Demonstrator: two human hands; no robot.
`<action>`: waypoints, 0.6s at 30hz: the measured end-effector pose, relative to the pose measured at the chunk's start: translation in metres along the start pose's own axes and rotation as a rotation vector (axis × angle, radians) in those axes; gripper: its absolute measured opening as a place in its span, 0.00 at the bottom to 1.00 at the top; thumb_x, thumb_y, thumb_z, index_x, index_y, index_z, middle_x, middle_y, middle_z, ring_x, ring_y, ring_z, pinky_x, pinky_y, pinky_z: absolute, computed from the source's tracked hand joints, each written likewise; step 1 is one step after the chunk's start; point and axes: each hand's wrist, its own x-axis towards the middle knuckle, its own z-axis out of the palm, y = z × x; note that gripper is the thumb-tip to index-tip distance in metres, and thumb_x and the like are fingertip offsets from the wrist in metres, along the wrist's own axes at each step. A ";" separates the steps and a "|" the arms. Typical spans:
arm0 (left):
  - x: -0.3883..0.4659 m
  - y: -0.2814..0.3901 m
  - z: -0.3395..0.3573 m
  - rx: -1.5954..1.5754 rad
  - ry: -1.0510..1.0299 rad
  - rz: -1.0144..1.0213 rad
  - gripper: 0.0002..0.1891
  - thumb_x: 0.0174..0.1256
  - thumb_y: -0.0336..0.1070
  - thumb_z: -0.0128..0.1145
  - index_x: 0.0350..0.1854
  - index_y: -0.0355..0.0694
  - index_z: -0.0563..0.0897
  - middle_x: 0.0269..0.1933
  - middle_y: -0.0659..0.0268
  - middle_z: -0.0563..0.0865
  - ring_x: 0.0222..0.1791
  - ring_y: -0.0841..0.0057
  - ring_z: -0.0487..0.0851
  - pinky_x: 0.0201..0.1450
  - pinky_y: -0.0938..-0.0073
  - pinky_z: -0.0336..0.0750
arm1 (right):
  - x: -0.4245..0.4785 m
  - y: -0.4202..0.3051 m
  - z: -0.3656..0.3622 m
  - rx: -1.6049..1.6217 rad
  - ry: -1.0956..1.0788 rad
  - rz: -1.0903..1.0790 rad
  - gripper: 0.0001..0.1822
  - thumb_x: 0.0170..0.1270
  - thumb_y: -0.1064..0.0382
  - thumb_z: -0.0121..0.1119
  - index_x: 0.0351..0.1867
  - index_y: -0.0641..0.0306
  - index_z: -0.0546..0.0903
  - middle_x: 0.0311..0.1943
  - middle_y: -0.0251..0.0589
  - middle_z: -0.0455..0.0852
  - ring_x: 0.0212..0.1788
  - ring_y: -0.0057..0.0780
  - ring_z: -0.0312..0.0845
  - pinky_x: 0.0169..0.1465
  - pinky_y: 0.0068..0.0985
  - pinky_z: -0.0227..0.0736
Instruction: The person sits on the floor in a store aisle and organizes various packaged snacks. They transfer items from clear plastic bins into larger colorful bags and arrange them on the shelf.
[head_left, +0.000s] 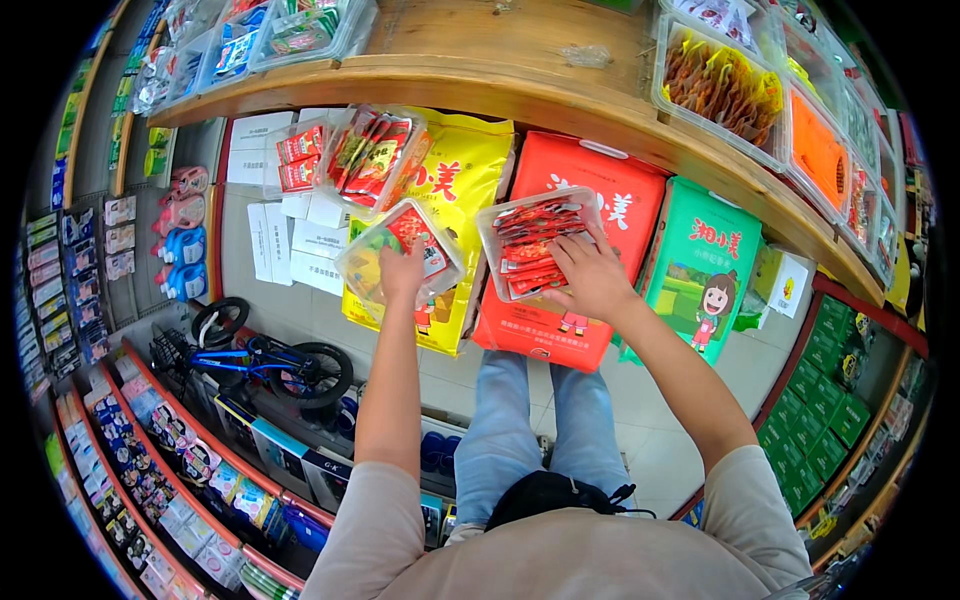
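My left hand reaches down into a clear plastic bin and touches a red snack packet there. Whether its fingers grip the packet is hard to see. The bin stands on a yellow sack. My right hand lies with fingers apart over a row of small red packets in a second clear plastic bin. That bin rests on a red sack. Beyond my left hand, another clear bin holds larger red packets.
Above the sacks runs a wooden shelf bearing bins of packaged snacks. To the right lies a green sack. White cartons and a blue children's bicycle are at left. Stocked racks flank both sides.
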 end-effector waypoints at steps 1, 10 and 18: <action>0.002 0.009 0.015 0.055 0.017 -0.046 0.37 0.56 0.55 0.65 0.54 0.23 0.74 0.50 0.42 0.83 0.54 0.53 0.82 0.57 0.61 0.74 | 0.000 0.000 -0.001 -0.010 -0.025 0.015 0.40 0.57 0.40 0.62 0.64 0.68 0.71 0.62 0.47 0.74 0.69 0.40 0.63 0.78 0.45 0.40; 0.005 -0.027 0.023 -0.279 -0.174 -0.045 0.26 0.55 0.48 0.68 0.49 0.33 0.79 0.44 0.50 0.86 0.47 0.55 0.85 0.51 0.63 0.77 | -0.015 0.008 0.010 -0.028 0.042 0.038 0.36 0.56 0.46 0.65 0.62 0.66 0.72 0.63 0.45 0.73 0.69 0.40 0.63 0.76 0.43 0.46; -0.082 0.071 -0.077 -0.681 -0.548 0.346 0.09 0.64 0.28 0.48 0.45 0.34 0.77 0.38 0.50 0.84 0.38 0.56 0.83 0.42 0.63 0.76 | -0.016 0.005 0.005 -0.015 0.152 -0.001 0.33 0.53 0.46 0.67 0.57 0.65 0.76 0.56 0.42 0.76 0.64 0.37 0.67 0.73 0.42 0.52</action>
